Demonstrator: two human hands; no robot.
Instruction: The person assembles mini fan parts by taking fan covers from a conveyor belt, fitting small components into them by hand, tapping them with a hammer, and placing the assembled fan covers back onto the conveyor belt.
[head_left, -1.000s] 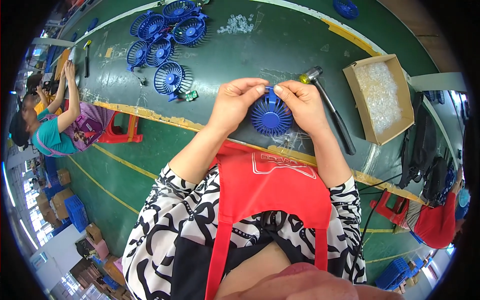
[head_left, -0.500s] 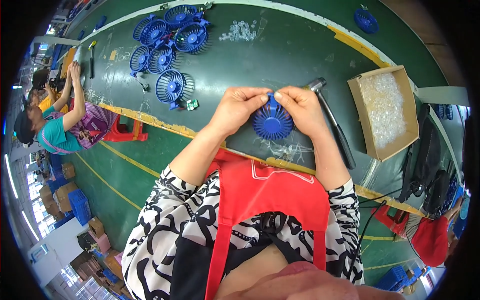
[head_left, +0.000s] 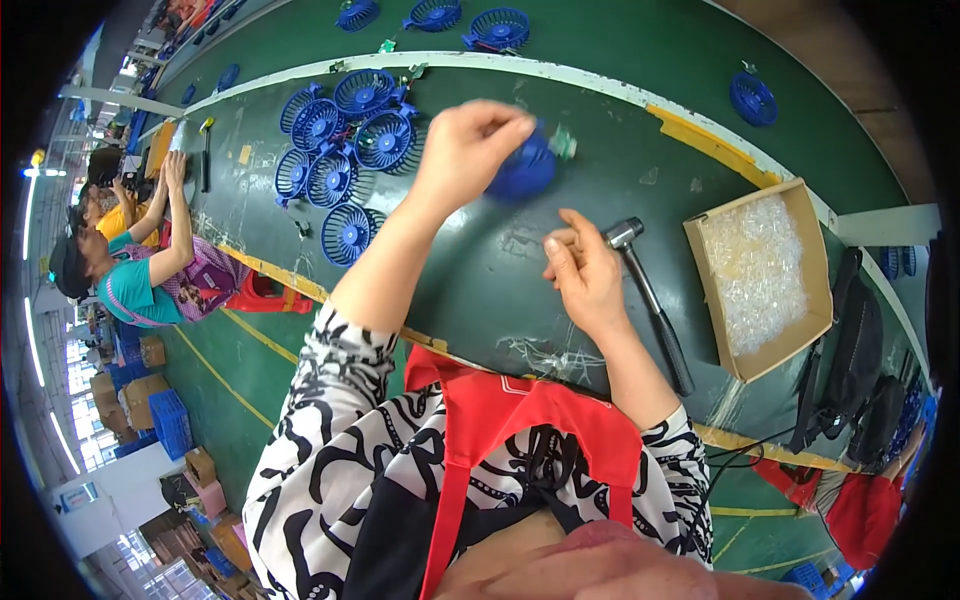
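My left hand point(head_left: 462, 155) is raised over the green table, thumb and fingers pinched at the edge of a round blue fan grille point(head_left: 522, 172). That grille is smeared by motion, and a small green circuit board point(head_left: 563, 143) shows at its far right side. Lower and to the right, my right hand point(head_left: 588, 275) hovers above the tabletop with nothing visible in it, the index finger stretched out and the others loosely curled. Close beside it lies a hammer point(head_left: 654, 300) with a metal head and black handle. Several blue fan grilles point(head_left: 348, 234) are grouped left of my left hand.
An open cardboard box point(head_left: 708, 290) of small clear plastic pieces stands at the right. Beyond the table's pale edge lie more blue grilles point(head_left: 500, 30) on a green surface. Dark bags point(head_left: 850, 350) sit far right. At the left a person point(head_left: 150, 265) works at the same table.
My hands have parted. The left has moved up and away with the blue fan grille, while the right has dropped lower, off the grille. The view has shifted, showing more grilles beyond the table.
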